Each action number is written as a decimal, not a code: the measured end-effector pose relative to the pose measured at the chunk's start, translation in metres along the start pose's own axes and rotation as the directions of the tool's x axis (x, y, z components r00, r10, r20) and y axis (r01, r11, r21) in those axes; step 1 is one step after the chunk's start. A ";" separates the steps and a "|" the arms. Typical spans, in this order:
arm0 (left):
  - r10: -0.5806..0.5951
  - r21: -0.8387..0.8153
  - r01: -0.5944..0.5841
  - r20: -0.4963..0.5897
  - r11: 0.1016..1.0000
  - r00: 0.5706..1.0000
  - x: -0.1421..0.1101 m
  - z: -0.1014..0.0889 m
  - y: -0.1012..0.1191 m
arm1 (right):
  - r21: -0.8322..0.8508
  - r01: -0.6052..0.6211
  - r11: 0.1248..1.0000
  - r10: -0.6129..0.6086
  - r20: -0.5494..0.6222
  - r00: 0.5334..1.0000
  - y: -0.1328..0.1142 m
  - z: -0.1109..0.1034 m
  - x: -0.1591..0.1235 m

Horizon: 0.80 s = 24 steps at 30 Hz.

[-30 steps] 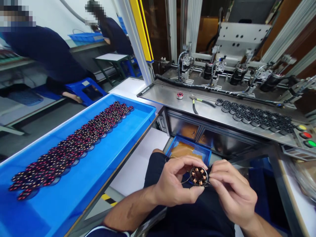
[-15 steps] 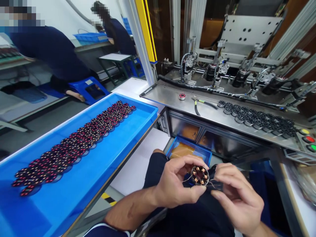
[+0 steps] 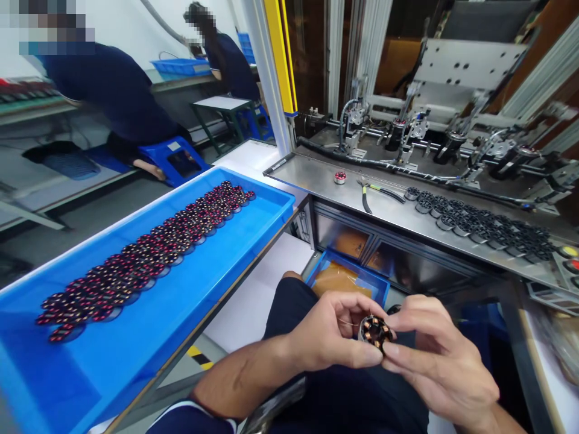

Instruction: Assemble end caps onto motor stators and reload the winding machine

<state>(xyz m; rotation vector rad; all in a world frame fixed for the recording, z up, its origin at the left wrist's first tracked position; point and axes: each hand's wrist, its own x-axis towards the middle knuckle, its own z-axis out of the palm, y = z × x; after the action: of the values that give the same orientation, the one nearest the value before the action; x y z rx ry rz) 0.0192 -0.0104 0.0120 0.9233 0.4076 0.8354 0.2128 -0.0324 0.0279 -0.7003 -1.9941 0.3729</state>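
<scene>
Over the lap, wound stator (image 3: 375, 330) now tilted, right hand (image 3: 434, 358) closer.

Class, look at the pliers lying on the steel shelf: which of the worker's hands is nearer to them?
Left, narrowly. The pliers lie up and ahead of both; the left hand sits almost straight below them, the right hand lower and further to the right. Both hold the wound stator.

Wound stator (image 3: 375, 330): small round core with copper coils, tilted, held above the small blue bin (image 3: 347, 278).
</scene>
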 end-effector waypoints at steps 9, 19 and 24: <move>0.563 0.325 -0.517 -0.061 0.792 0.824 0.004 0.012 -0.011 | -0.247 -0.099 0.964 0.011 -0.335 0.942 -0.027 0.024 -0.008; 0.524 0.307 -0.474 -0.105 0.825 0.845 0.003 0.009 -0.021 | 0.105 -0.267 0.958 0.286 -0.426 0.858 -0.017 0.049 -0.018; 0.212 0.227 -0.220 0.061 0.949 0.975 0.001 -0.010 -0.012 | 0.039 -0.203 0.979 0.203 -0.360 0.911 -0.010 0.035 -0.013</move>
<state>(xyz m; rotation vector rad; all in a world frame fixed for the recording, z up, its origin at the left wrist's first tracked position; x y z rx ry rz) 0.0190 -0.0078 -0.0036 1.2154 0.3832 0.9833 0.1840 -0.0475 0.0060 -0.9102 -1.5766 0.3390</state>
